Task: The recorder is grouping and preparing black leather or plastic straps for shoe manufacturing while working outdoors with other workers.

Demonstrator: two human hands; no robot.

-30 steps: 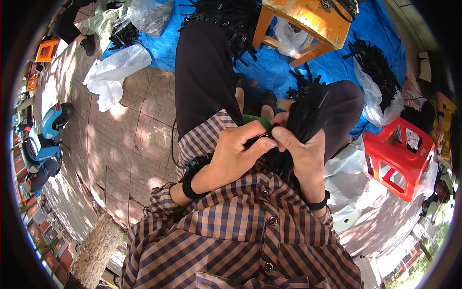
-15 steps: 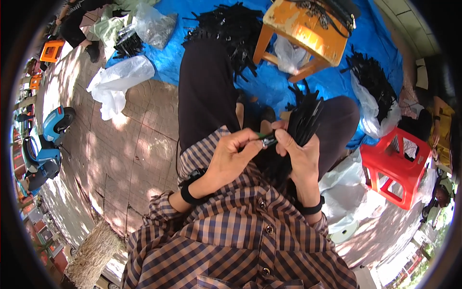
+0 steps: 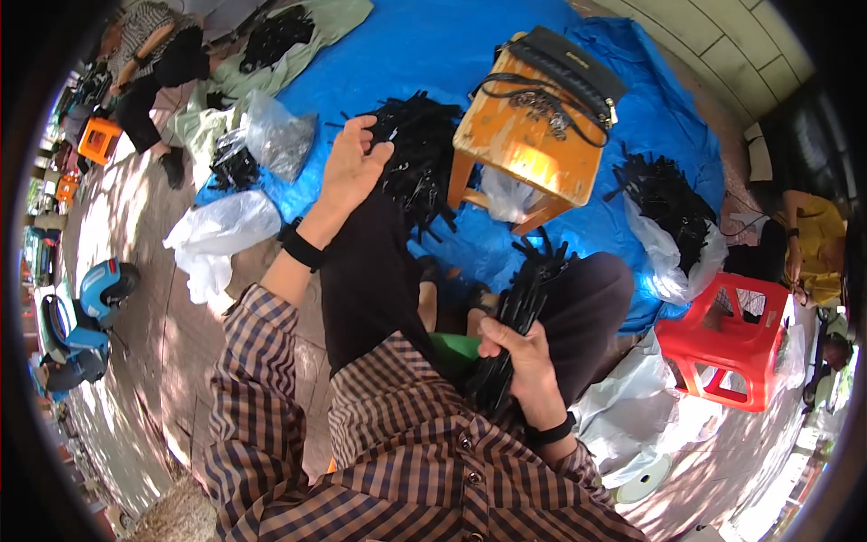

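Head view: left hand [image 3: 348,167] beside black pile [image 3: 420,167].

Sunlight dapples a paved floor [image 3: 144,298] outdoors, where a blue tarp [image 3: 470,54] is spread beneath an orange stool [image 3: 524,154] carrying a black bag [image 3: 564,68]. A red plastic stool [image 3: 731,348] stands to the right, near a tiled wall [image 3: 713,45]. White bags [image 3: 221,235] lie at the tarp's edge; other people sit along the far margins.
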